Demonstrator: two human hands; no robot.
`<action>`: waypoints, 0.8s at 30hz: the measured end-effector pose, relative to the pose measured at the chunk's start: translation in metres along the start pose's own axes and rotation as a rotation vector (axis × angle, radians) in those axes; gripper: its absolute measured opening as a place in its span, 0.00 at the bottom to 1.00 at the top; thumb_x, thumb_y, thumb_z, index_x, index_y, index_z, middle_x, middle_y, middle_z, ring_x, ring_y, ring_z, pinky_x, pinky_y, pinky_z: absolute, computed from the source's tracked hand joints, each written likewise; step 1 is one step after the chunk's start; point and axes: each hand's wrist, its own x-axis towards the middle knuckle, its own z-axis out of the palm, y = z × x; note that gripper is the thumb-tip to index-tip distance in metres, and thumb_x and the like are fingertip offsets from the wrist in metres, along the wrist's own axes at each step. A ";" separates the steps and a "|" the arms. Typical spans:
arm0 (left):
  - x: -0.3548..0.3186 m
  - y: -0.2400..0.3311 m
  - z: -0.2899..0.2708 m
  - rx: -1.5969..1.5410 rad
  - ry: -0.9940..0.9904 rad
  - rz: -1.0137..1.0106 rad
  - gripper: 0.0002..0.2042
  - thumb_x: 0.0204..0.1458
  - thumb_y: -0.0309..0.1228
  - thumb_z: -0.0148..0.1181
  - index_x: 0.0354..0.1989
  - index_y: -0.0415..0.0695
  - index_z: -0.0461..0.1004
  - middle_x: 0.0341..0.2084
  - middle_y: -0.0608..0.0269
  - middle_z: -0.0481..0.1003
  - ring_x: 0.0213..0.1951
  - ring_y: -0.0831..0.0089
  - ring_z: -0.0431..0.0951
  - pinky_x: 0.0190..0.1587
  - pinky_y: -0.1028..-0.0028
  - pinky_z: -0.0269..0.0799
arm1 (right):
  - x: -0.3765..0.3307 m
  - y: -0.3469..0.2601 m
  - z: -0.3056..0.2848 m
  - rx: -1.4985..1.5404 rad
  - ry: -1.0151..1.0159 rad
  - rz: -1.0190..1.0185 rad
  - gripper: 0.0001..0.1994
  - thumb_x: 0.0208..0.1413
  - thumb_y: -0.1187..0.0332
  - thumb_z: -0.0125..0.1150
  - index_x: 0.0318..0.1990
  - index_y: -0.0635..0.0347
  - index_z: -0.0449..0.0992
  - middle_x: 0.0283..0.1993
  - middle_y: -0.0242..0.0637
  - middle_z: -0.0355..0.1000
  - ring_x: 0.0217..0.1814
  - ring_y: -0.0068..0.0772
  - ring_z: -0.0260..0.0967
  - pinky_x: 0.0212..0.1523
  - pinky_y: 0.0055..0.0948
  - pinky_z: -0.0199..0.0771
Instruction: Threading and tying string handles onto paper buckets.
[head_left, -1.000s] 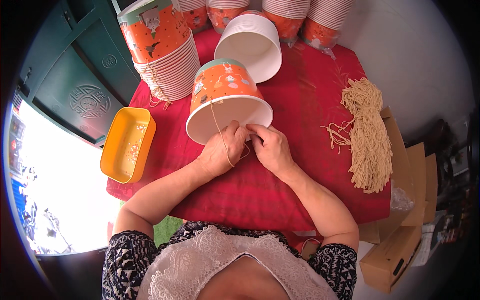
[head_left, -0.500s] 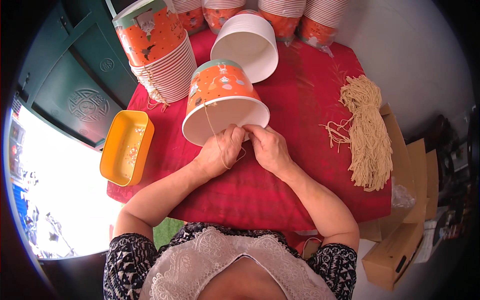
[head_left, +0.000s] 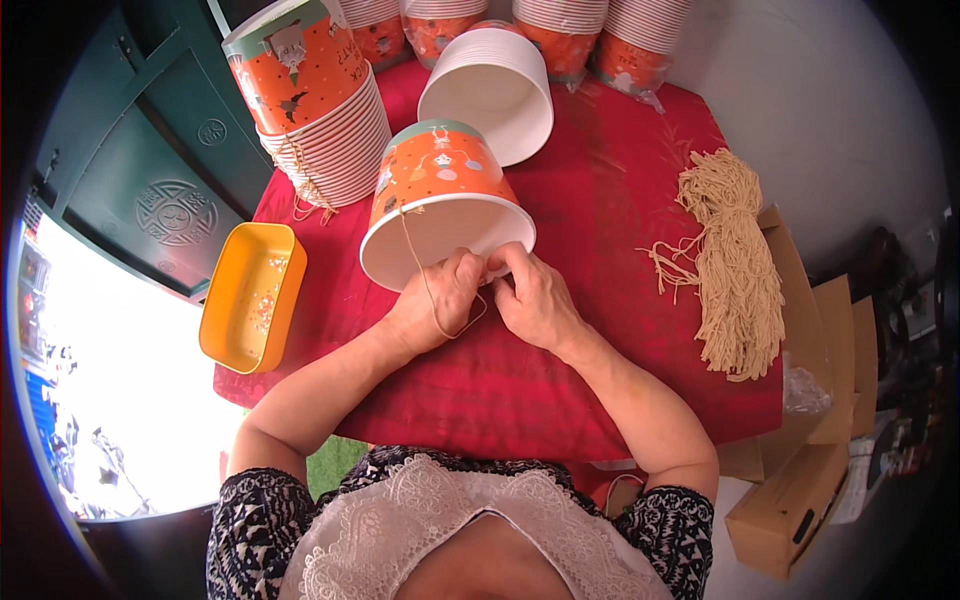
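Lying on its side on the red-clothed worktop (head_left: 600,200), an orange printed paper bucket with a white inside (head_left: 440,195) points its open mouth toward the person. Both hands meet at the near rim of that mouth. The left hand (head_left: 440,300) is clenched, pinching a thin beige string (head_left: 425,285) that runs up over the bucket's side and loops down below the knuckles. The right hand (head_left: 535,295) is closed too, its fingertips pressed against the left hand's at the rim, apparently gripping the same string. Behind the bucket a plain white paper bucket (head_left: 490,90) lies tipped, and to the left stands a tall nested stack of orange paper buckets (head_left: 315,110). A yellow rectangular plastic tray (head_left: 250,295) sits at the worktop's left edge. Well to the right lies a bundle of beige cut strings (head_left: 735,265).
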 end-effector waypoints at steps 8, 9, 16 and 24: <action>0.001 0.000 -0.005 -0.078 -0.033 0.017 0.11 0.45 0.19 0.58 0.36 0.38 0.66 0.30 0.50 0.72 0.32 0.49 0.76 0.33 0.57 0.74 | 0.002 -0.003 -0.003 -0.015 -0.007 -0.059 0.12 0.55 0.76 0.53 0.48 0.62 0.71 0.38 0.56 0.75 0.39 0.59 0.75 0.37 0.49 0.76; 0.001 0.000 -0.004 -0.078 -0.031 0.016 0.11 0.45 0.19 0.58 0.36 0.38 0.66 0.30 0.50 0.72 0.32 0.49 0.76 0.33 0.57 0.74 | 0.002 -0.003 -0.003 -0.016 -0.008 -0.060 0.12 0.55 0.76 0.53 0.48 0.62 0.71 0.38 0.56 0.75 0.39 0.59 0.75 0.37 0.49 0.76; -0.001 -0.004 -0.002 -0.110 -0.037 0.010 0.08 0.47 0.20 0.58 0.35 0.39 0.66 0.29 0.50 0.73 0.30 0.50 0.77 0.31 0.57 0.74 | 0.002 0.001 -0.002 -0.012 -0.021 -0.027 0.05 0.56 0.75 0.55 0.40 0.63 0.71 0.34 0.53 0.75 0.35 0.58 0.74 0.34 0.49 0.74; -0.001 -0.003 -0.005 -0.191 0.021 -0.065 0.06 0.50 0.19 0.61 0.33 0.39 0.69 0.26 0.53 0.75 0.29 0.53 0.78 0.31 0.63 0.74 | 0.002 -0.002 -0.003 -0.012 -0.013 -0.010 0.04 0.55 0.78 0.58 0.37 0.65 0.70 0.32 0.47 0.75 0.34 0.51 0.75 0.32 0.41 0.74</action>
